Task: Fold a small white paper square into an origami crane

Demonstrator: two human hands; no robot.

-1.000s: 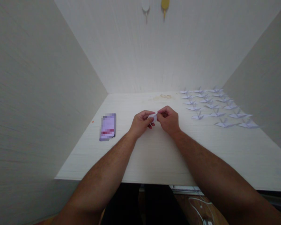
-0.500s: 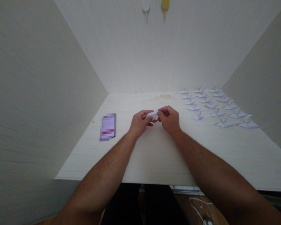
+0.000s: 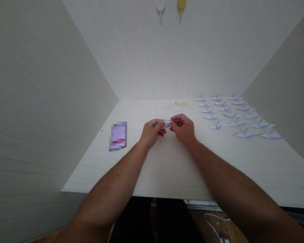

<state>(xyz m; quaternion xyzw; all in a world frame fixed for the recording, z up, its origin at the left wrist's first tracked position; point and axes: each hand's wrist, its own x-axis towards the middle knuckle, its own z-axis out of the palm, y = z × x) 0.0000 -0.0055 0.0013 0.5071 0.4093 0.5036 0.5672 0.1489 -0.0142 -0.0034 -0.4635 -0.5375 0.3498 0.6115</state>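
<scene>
1. Head view gives me a small folded white paper [image 3: 166,124], held between the two hands over the middle of the desk [image 3: 167,172]; its exact shape is partly hidden by the fingers.
2. On its left side, the left hand [image 3: 151,132] grasps the paper, thumb laid over it and fingers curled behind and underneath.
3. Opposite, the right hand [image 3: 184,127] pinches the paper's right end between thumb and fingertips, the other fingers bent inward.
4. Both bare forearms reach in over the near edge of the desk, and dark trousers [image 3: 173,219] show below it.
5. Off to the right I can see folded paper birds [image 3: 244,135], white, set out in rows that run back toward the far wall [image 3: 172,60], wings raised.
6. Over on the left, well apart from the hands, lies a flat device [image 3: 118,135], its purple-toned face pixelated past reading.
7. Beyond the hands, a brownish stain [image 3: 181,104] marks the desk near that wall.
8. Higher up hang a white hook [image 3: 160,6] and a yellow hook [image 3: 181,4], side by side.
9. Down on the wooden floor [image 3: 196,219], a white cable [image 3: 212,226] curls.
</scene>
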